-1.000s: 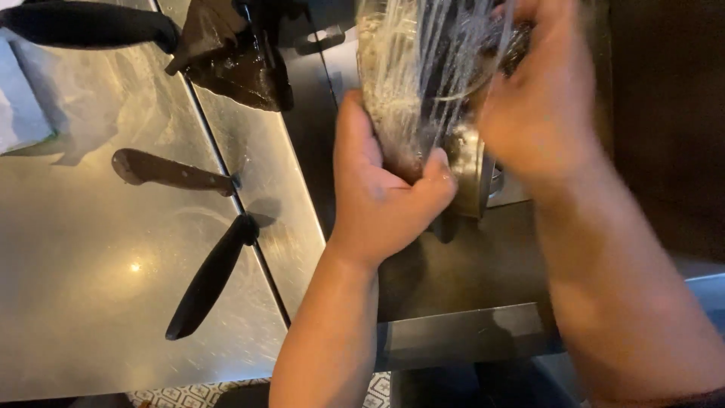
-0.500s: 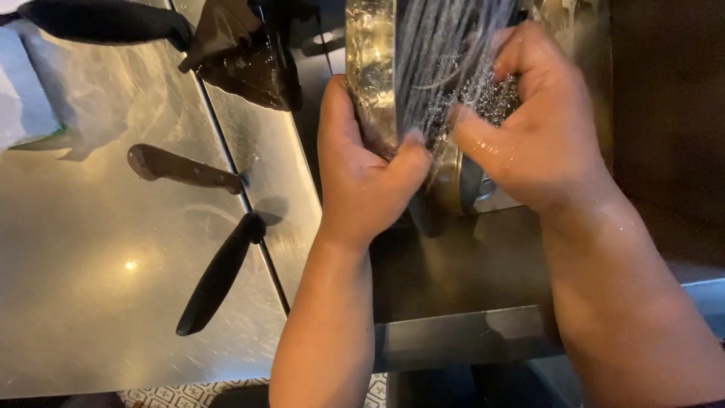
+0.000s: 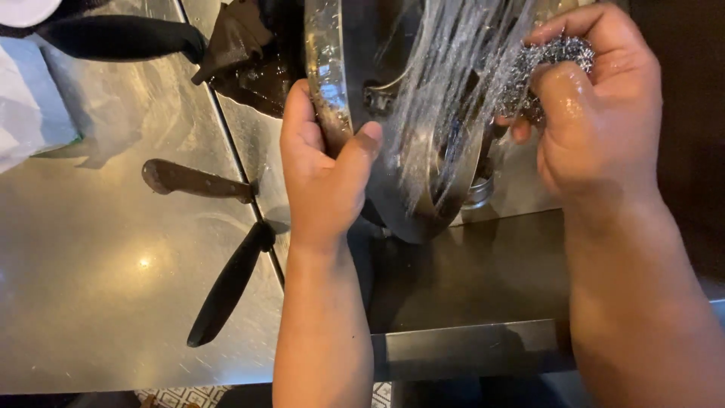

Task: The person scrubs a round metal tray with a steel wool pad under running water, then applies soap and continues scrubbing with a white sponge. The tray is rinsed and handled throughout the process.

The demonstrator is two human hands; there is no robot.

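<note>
My left hand grips the rim of a round metal pan, held on edge over the sink. Streams of water run down across the pan's inside. My right hand is closed around a ball of steel wool, held just right of the pan and wet from the water.
A steel counter lies to the left, with a brown knife handle and a black handle pointing toward the sink edge. A dark wet cloth lies at the top beside another black handle. The sink's front wall crosses the bottom.
The pan has been tilted and lowered so its inside faces the water. My right hand has lifted off the pan to the right with the steel wool.
</note>
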